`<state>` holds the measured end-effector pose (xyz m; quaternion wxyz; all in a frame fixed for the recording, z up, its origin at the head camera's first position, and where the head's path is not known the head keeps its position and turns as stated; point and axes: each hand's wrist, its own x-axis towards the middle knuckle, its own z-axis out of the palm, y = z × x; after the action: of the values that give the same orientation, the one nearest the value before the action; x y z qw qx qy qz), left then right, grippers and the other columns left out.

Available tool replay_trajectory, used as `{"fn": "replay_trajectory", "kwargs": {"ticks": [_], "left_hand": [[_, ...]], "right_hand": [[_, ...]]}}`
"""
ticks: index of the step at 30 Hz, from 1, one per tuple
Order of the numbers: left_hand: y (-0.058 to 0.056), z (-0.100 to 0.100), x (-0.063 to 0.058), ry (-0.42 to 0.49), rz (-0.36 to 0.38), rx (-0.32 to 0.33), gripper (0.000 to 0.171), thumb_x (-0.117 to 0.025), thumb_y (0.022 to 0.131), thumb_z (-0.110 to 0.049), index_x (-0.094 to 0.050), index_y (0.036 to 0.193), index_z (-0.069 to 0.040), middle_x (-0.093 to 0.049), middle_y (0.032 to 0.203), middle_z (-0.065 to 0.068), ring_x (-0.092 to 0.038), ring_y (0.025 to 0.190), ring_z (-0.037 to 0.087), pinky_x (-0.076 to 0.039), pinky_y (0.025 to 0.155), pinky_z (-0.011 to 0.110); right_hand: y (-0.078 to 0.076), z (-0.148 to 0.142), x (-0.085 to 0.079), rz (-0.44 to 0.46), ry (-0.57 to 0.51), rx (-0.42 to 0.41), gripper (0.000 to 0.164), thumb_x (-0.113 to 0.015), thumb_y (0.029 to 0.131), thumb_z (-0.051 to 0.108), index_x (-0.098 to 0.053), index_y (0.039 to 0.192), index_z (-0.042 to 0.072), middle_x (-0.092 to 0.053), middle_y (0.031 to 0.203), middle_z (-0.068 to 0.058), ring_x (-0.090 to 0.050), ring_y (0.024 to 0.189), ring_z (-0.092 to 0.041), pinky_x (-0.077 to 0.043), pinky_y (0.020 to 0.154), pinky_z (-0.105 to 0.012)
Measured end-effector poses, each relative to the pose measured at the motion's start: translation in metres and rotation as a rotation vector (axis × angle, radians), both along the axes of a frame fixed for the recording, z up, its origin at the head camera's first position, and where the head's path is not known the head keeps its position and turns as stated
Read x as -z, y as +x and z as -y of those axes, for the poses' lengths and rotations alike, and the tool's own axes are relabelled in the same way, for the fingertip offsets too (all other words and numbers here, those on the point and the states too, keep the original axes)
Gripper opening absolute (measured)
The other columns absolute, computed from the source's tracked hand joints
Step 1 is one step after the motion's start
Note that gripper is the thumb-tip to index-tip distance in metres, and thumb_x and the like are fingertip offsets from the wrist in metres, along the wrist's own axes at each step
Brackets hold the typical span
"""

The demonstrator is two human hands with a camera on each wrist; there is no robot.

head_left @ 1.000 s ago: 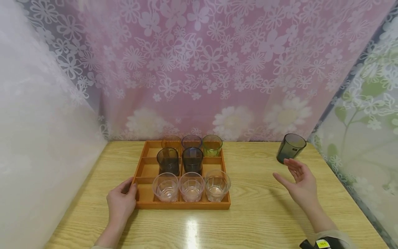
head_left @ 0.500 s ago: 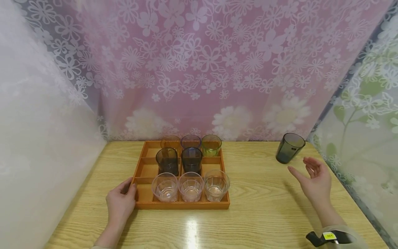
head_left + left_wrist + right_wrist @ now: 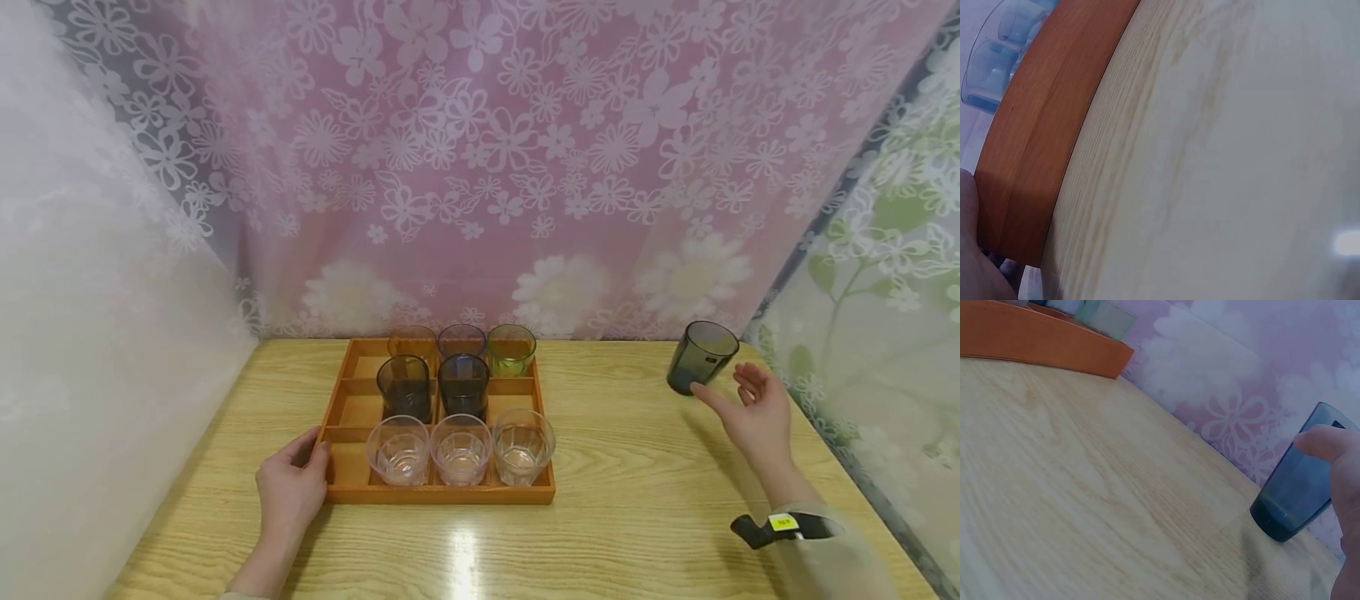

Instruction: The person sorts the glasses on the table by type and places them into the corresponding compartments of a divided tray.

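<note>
A dark grey glass (image 3: 701, 358) stands upright at the back right of the table. My right hand (image 3: 756, 421) is just in front and to the right of it, thumb and fingers spread; the thumb overlaps the glass's lower part. In the right wrist view the thumb crosses in front of the same glass (image 3: 1294, 481), seen as blue. On the left, my left hand (image 3: 291, 483) grips the front left corner of an orange wooden tray (image 3: 442, 495), thumb at its edge. In the left wrist view the tray's front wall (image 3: 1041, 131) runs away from that hand.
The divided tray bears three clear glasses (image 3: 461, 454) in front, two dark glasses (image 3: 406, 392) in the middle, and amber, blue and green glasses (image 3: 512, 354) behind. A pink flowered curtain (image 3: 480, 167) hangs along the table's (image 3: 607, 517) back edge; pale cloths flank both sides.
My right hand first moved right from in front of the dark grey glass, then forward and slightly back left, closer to it. The left hand and tray stay in place.
</note>
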<state>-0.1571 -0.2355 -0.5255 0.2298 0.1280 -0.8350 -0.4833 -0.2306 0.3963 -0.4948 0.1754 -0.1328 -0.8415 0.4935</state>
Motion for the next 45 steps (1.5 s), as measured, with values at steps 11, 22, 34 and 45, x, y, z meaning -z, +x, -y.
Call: {"fn": "replay_trajectory", "kwargs": {"ticks": [11,22,34,45], "left_hand": [[-0.001,0.001,0.001,0.015,0.003,-0.002,0.026,-0.069,0.100,-0.002,-0.076,0.124,0.004,-0.076,0.113,0.022,-0.073,0.103,0.034,-0.047,0.070,0.005],[0.000,-0.001,-0.002,0.023,-0.004,0.005,0.026,-0.070,0.100,-0.002,-0.076,0.124,0.003,-0.077,0.111,0.021,-0.073,0.099,0.032,-0.050,0.068,0.008],[-0.001,0.000,0.000,0.014,0.000,0.004,0.026,-0.070,0.099,-0.003,-0.076,0.124,0.003,-0.077,0.110,0.021,-0.073,0.098,0.032,-0.050,0.066,0.009],[-0.002,0.003,0.004,0.010,-0.005,0.012,0.027,-0.069,0.100,-0.003,-0.075,0.125,0.004,-0.076,0.113,0.022,-0.073,0.101,0.033,-0.048,0.068,0.006]], "right_hand": [[-0.037,-0.017,0.008,-0.004,0.000,-0.098,0.096,-0.081,0.097,0.033,-0.023,0.166,0.001,-0.033,0.163,-0.026,-0.035,0.148,-0.041,-0.030,0.123,-0.046],[-0.056,-0.017,0.008,0.029,0.078,-0.162,0.076,-0.083,0.095,0.039,-0.044,0.150,0.003,-0.051,0.131,-0.009,-0.051,0.110,-0.024,-0.049,0.079,-0.027],[-0.053,-0.003,0.000,0.078,0.141,-0.189,0.082,-0.080,0.094,0.048,-0.047,0.151,-0.002,-0.052,0.143,-0.023,-0.055,0.115,-0.028,-0.053,0.081,-0.035],[-0.043,0.030,-0.029,-0.033,0.177,-0.283,0.059,-0.086,0.092,0.036,-0.061,0.136,0.005,-0.065,0.110,-0.001,-0.057,0.088,-0.012,-0.047,0.067,-0.025]]}}
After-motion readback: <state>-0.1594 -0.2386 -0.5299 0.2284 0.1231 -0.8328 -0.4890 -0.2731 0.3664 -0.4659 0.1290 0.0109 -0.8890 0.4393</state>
